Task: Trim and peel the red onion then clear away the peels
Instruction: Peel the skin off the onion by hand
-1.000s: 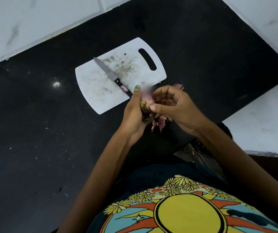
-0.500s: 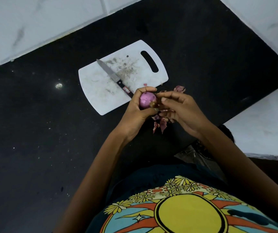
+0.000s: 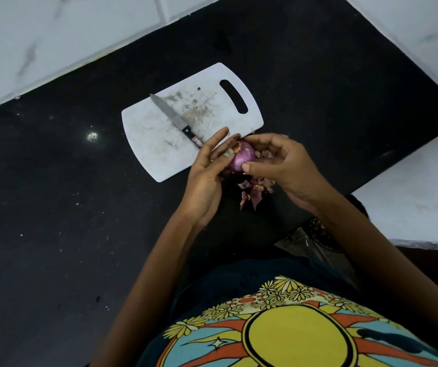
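A small shiny purple red onion [image 3: 241, 158] is held between both hands just above the black counter, at the near corner of the white cutting board [image 3: 157, 144]. My left hand [image 3: 207, 176] cups it from the left, thumb on its skin. My right hand [image 3: 281, 165] pinches it from the right with thumb and fingertips; a flaky bit of skin clings to its top end. Loose reddish peels [image 3: 252, 193] lie on the counter under the hands. A black-handled knife [image 3: 176, 120] rests on the board, blade pointing away.
The black counter [image 3: 53, 234] spreads left and toward me, bounded by white tiled walls [image 3: 53, 43] at the back and right. A white ledge [image 3: 419, 186] sits at the right. My patterned shirt fills the bottom of the view.
The onion has been turned between the hands, its purple side now facing up. My left fingers have opened out and my right thumb has moved onto the onion's near side.
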